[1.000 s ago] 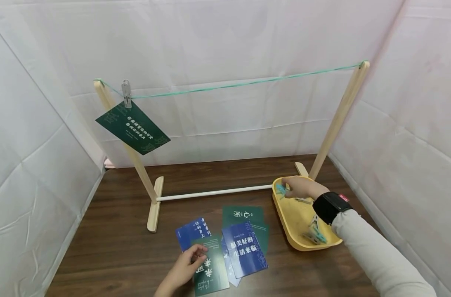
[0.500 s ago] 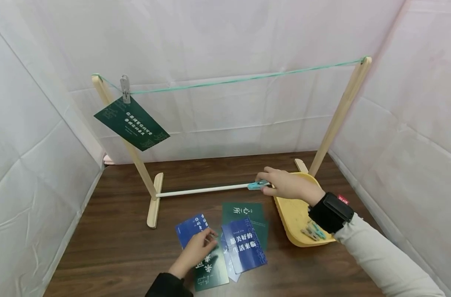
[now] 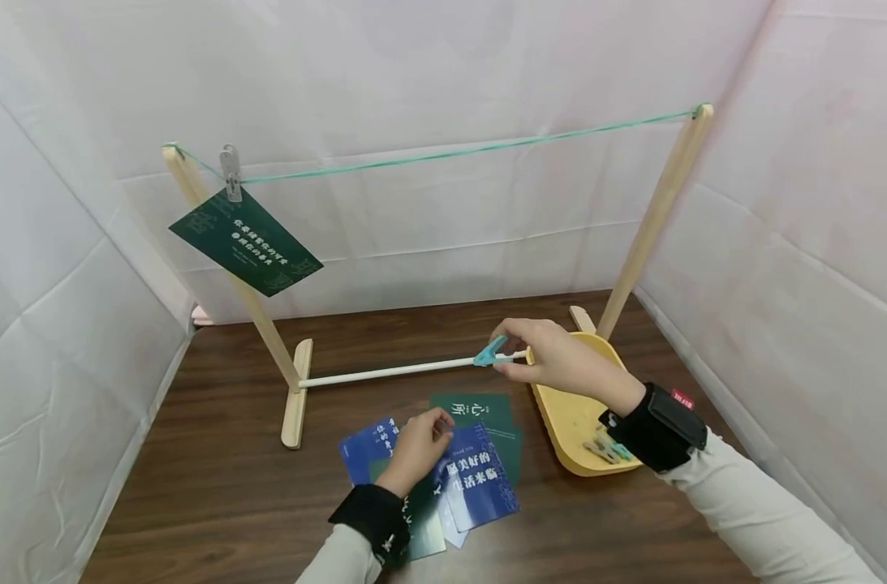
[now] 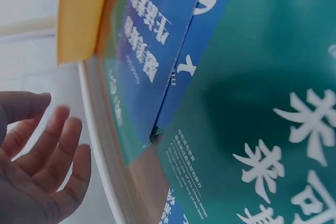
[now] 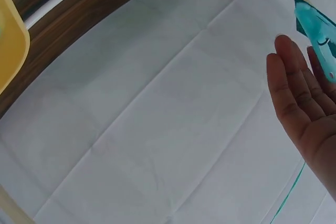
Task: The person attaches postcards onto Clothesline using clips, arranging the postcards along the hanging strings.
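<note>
My right hand [image 3: 563, 361] pinches a turquoise clothespin [image 3: 489, 354] between thumb and fingers, beside the far left corner of the yellow basket. That clothespin [image 5: 317, 30] also shows at the edge of the right wrist view. My left hand [image 3: 417, 446] hovers over several printed cards, its fingers loosely bent with nothing between them. Beneath and around it lie a green card [image 4: 262, 103], a blue card [image 3: 480, 491], another blue card [image 3: 363, 450] and a dark green card [image 3: 497, 410]. They overlap one another, and the left hand and wrist hide part of them.
A green cord [image 3: 428, 158] runs between two wooden posts, joined below by a white rod [image 3: 385, 374]. On its left end a grey clothespin [image 3: 230, 180] holds a tilted green card [image 3: 246, 243]. Several clothespins [image 3: 607, 446] lie in the yellow basket [image 3: 560, 430].
My right hand has lifted the turquoise clothespin out of the yellow basket and moved left with it. My left hand has moved up and right across the cards.
</note>
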{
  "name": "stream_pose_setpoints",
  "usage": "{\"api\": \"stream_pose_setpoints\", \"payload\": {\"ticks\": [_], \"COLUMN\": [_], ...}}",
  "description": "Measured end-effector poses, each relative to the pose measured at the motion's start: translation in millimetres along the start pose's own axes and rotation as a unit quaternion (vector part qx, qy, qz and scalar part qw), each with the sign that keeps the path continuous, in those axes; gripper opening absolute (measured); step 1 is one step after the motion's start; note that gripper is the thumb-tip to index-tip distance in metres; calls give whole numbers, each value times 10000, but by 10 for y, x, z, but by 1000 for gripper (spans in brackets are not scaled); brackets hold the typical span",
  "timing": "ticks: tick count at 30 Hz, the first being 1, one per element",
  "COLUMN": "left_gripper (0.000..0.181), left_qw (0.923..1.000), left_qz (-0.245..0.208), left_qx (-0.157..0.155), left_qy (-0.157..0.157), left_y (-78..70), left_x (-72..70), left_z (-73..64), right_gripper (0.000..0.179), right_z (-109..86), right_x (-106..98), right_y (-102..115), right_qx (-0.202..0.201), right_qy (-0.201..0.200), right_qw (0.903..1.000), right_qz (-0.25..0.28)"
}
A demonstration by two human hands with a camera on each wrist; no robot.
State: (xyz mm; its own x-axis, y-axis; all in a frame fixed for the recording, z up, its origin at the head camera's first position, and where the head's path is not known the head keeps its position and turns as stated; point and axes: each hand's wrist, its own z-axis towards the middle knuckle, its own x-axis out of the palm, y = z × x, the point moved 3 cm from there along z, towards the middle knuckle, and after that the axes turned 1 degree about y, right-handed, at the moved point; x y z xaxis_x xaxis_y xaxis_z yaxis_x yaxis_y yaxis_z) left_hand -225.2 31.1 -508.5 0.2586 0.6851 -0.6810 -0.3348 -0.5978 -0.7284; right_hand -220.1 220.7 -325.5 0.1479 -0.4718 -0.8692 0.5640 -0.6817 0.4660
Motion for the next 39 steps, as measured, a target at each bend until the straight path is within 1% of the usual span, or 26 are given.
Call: {"api": "stream_pose_setpoints", "payload": {"ticks": [2,5,8,10,12,15,19,22,26,31,33,37,39], "left_gripper": [18,36,56,64,69,75,82,86,87,83,86,93,93], "left_qw": [9996,9974,9938,9916,9898,9866,9829,9794,9757,9759,9742,9683,9671], "left_qz": [230,525,765,947,1126,1413,1650,1823,1961,1893,1969,2238,2298], "left_qx": [-85,-241,-300,-290,-326,-470,-671,-769,-861,-932,-945,-951,-956], "left_qy": [108,439,751,833,807,666,474,406,458,555,565,565,527], "left_y": [15,39,55,65,75,90,91,84,68,67,69,60,51], "left_x": [49,135,214,259,298,346,383,398,413,436,446,464,465], "left_z": [41,74,93,105,116,133,149,161,189,235,252,266,260], "right_gripper": [26,31,32,32,33,34,33,33,33,32,32,32,32], "right_z": [-17,-49,-84,-108,-132,-176,-253,-311,-369,-413,-428,-451,-460], "right_x": [-4,-5,-4,-3,-1,4,18,37,78,105,106,116,121], "right_y": [25,55,73,69,57,34,13,-3,-41,-87,-94,-106,-110], "right_qx": [-10,-55,-148,-177,-136,17,126,116,81,124,141,182,204], "right_qy": [-73,-209,-309,-345,-381,-474,-609,-688,-793,-909,-916,-898,-893], "right_qw": [9999,9995,9989,9986,9984,9980,9976,9972,9965,9955,9954,9956,9956], "right_qz": [85,211,318,372,395,409,319,275,264,253,239,199,202]}}
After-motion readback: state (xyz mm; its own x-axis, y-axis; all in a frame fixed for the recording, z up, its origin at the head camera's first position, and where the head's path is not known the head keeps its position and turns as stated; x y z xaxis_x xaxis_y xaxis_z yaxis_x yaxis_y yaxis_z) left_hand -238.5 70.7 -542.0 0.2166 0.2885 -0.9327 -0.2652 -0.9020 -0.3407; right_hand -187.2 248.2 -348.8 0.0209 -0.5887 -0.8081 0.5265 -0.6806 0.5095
